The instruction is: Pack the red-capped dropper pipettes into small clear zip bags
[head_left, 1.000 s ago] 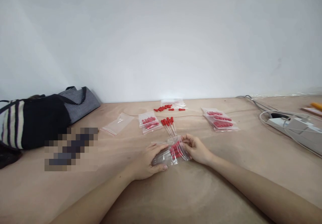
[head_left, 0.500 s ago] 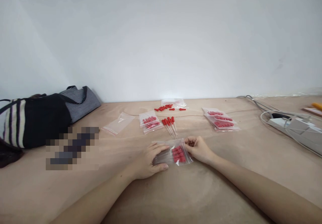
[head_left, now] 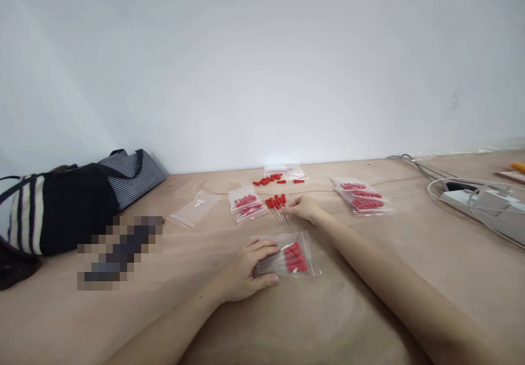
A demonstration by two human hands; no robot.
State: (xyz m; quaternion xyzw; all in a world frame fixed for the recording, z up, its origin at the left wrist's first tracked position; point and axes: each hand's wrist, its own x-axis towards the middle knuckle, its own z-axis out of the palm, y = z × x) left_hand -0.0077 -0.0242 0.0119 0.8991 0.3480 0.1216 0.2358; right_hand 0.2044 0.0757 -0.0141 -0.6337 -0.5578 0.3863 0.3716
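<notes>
A clear zip bag point(head_left: 275, 266) lies flat in front of me with several red-bulbed droppers point(head_left: 296, 258) inside, their bulbs toward its right end. My left hand point(head_left: 246, 272) grips the bag's left end, fingers over the top edge and thumb along the lower edge. Just beyond it several loose droppers point(head_left: 275, 203) lie side by side, red bulbs away from me and thin clear stems toward me. My right hand point(head_left: 302, 209) is at their right side, its fingertips pinched at the bulb of a dropper. The exact contact is partly hidden.
Filled bags lie at the middle left point(head_left: 247, 205) and in a stack at right point(head_left: 361, 196). An empty bag point(head_left: 196, 207) lies farther left. More droppers point(head_left: 268, 179) sit near the wall. A dark cloth bag point(head_left: 69, 206) stands left; a power strip point(head_left: 488, 206) with cables lies right.
My right hand has left the right end of the zip bag and moved forward to the loose droppers. My left hand stays on the bag.
</notes>
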